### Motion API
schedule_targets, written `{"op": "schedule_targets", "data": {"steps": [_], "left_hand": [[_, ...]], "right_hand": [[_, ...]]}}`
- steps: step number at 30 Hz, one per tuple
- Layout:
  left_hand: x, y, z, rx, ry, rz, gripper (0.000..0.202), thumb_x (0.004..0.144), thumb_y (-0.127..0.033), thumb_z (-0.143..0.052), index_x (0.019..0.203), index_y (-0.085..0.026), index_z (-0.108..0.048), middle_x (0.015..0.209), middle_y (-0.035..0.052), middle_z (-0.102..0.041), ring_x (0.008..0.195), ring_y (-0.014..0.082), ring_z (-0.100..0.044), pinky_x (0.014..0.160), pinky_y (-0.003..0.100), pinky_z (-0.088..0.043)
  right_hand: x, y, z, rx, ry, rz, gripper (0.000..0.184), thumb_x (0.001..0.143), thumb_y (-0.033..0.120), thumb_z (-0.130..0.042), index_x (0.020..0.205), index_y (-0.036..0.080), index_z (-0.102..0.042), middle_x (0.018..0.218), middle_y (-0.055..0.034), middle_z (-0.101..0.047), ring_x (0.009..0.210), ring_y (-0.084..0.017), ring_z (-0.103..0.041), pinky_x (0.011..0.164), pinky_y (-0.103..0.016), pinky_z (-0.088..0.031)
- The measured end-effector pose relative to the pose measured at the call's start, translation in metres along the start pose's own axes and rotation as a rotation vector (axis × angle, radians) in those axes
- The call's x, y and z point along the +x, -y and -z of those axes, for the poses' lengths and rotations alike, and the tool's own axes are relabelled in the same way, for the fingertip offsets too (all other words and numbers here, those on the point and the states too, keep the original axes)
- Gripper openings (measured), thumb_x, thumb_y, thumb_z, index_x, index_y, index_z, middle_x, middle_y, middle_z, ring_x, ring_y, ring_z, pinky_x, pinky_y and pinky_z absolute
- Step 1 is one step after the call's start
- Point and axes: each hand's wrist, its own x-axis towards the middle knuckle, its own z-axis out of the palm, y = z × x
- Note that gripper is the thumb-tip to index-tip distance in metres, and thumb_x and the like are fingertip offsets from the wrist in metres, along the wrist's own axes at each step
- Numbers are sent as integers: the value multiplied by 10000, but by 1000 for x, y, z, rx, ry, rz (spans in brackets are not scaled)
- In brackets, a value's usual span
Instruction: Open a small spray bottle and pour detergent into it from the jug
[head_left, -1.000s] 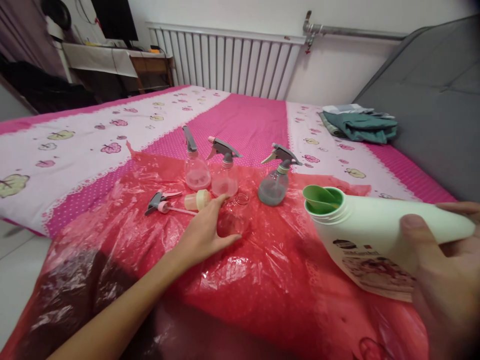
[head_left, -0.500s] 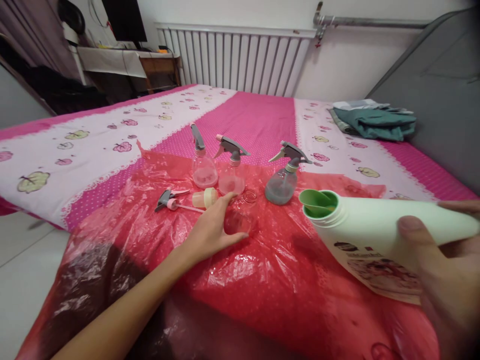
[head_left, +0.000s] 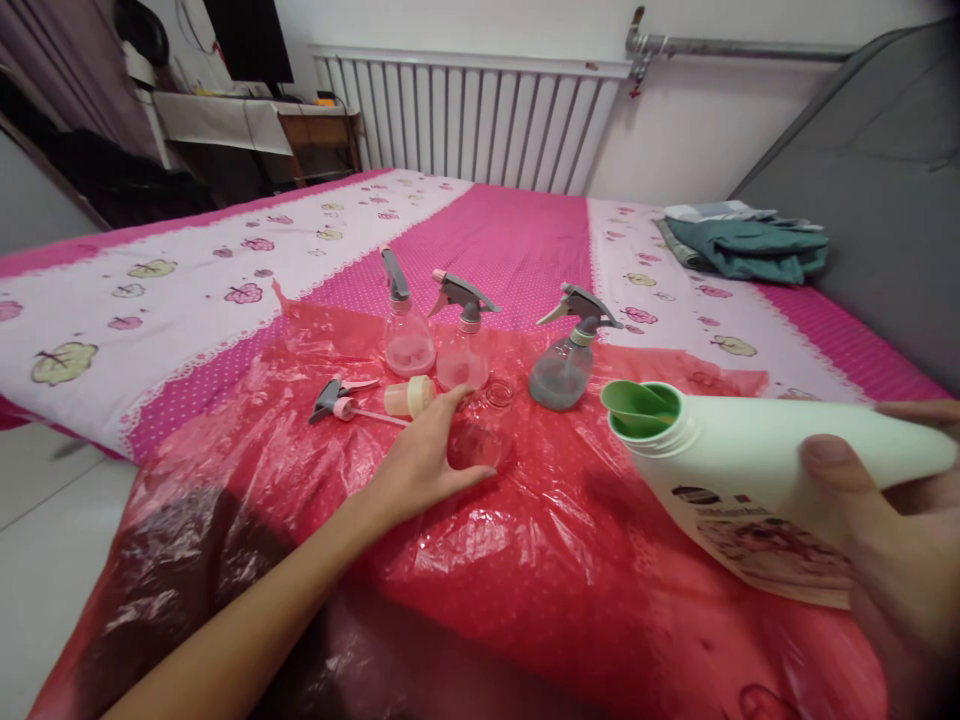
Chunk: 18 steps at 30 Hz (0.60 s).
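My left hand (head_left: 431, 455) curls round a clear, topless spray bottle (head_left: 486, 425) standing on red plastic sheeting. In my right hand (head_left: 892, 530) is a large pale-green detergent bottle (head_left: 765, 435), tipped sideways, its uncapped mouth with a green spout pointing left. The mouth is right of the clear bottle and apart from it. A loose spray head (head_left: 330, 400) with a pink collar and tube lies left of my left hand. Beside its fingers rests a cream cap (head_left: 409, 398) on its side.
Behind stand two spray bottles with pinkish contents, a left one (head_left: 409, 340) and a middle one (head_left: 462, 350), plus a greyish one (head_left: 562, 372). Red plastic sheeting (head_left: 525, 560) covers the near bed. Folded green cloth (head_left: 750, 245) lies at the back right, below a grey headboard (head_left: 862, 180).
The detergent bottle has shifted very slightly to the right with my right hand. My left hand stays in place at the clear bottle.
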Motion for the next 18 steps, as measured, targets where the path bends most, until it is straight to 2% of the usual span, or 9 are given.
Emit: {"op": "schedule_targets", "data": {"steps": [4, 7, 15, 18], "left_hand": [[0, 0, 0, 0, -7, -1, 891, 875, -372, -875, 1614, -253, -392, 1606, 190, -594, 1488, 438, -614, 1222, 655, -522], [1, 0, 0, 3, -7, 0, 904, 865, -371, -884, 1615, -256, -392, 1616, 189, -586, 1502, 439, -602, 1232, 657, -511], [1, -1, 1, 10, -2, 8, 894, 877, -363, -880, 1614, -255, -385, 1610, 192, -585, 1493, 447, -607, 1222, 669, -520], [1, -1, 1, 8, -1, 4, 895, 876, -366, -881, 1610, -255, -382, 1606, 190, -585, 1494, 447, -606, 1223, 664, -522]], "right_hand": [[5, -5, 7, 43, -28, -62, 988, 519, 664, -1009, 1302, 239, -582, 1217, -60, -598, 987, -184, -590, 846, -372, -429], [7, -5, 9, 58, -35, -84, 983, 514, 679, -1010, 1280, 246, -572, 1186, -72, -609, 999, -209, -597, 837, -388, -450], [8, 2, 6, 50, -15, -4, 981, 512, 753, -991, 1198, 206, -552, 1130, -86, -610, 978, -216, -601, 746, -344, -500], [9, 0, 8, 55, -12, -15, 998, 509, 753, -995, 1216, 206, -551, 1109, -81, -619, 941, -210, -600, 723, -333, -487]]}}
